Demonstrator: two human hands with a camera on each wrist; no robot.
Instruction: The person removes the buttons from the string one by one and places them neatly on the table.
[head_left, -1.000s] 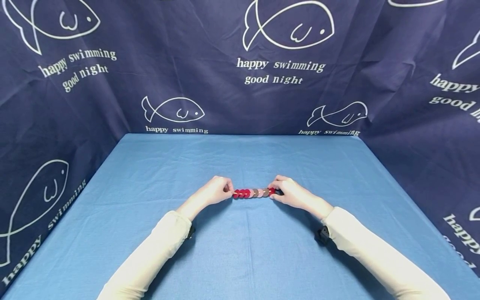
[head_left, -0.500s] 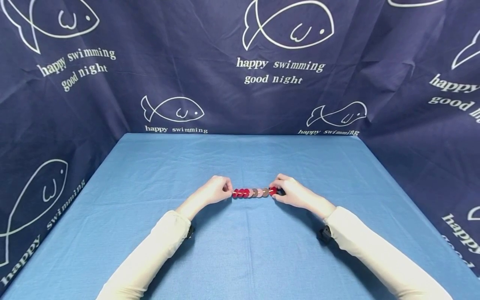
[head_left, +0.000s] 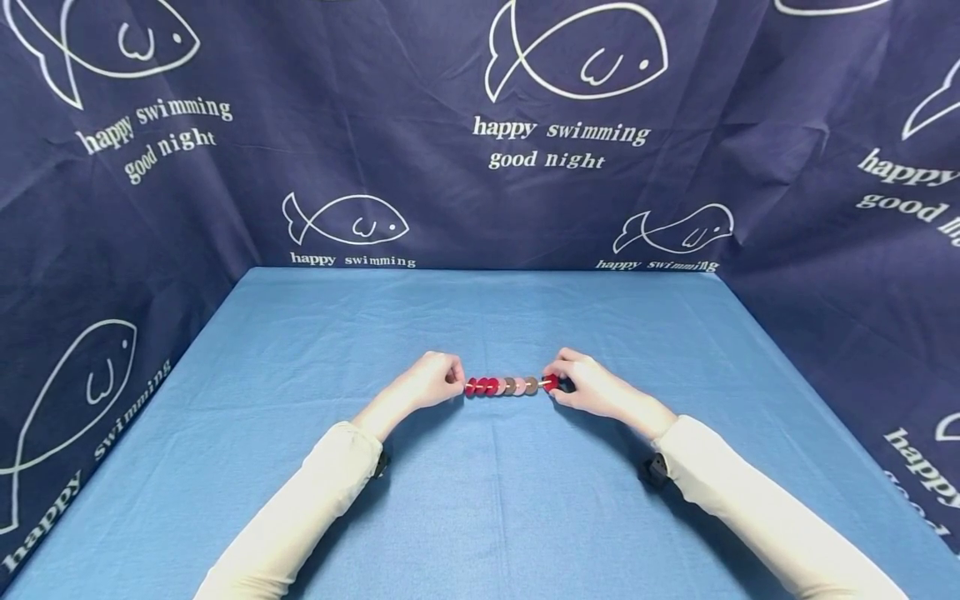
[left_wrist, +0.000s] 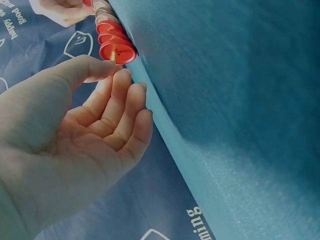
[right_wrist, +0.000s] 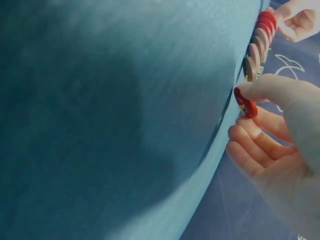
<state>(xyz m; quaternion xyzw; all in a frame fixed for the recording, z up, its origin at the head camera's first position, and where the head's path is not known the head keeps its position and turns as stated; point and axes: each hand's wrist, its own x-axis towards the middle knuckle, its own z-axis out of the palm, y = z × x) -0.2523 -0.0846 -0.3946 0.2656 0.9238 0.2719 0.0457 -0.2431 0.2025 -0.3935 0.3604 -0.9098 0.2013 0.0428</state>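
A row of overlapping round buttons [head_left: 511, 386], in red, pink and brown, is strung on a pale cord [left_wrist: 113, 54] in the middle of the table. With thumb and fingertips my left hand [head_left: 435, 381] pinches the cord at the row's left end, beside a red button [left_wrist: 118, 52]. On the right, my right hand [head_left: 592, 387] pinches a single red button [right_wrist: 246, 103] on edge between thumb and finger. A short gap with a piece of cord showing separates that button from the brown button [right_wrist: 250, 69] at the row's end. The cord's far ends are hidden by the hands.
A blue cloth [head_left: 480, 500] covers the table. Dark blue curtains with white fish prints [head_left: 577, 50] hang at the back and both sides. Each wrist carries a small black device [head_left: 657, 468] under its pale sleeve.
My right hand has slid slightly to the right with the red button, which has come away from the brown one and left cord showing between them. My left hand has barely moved.
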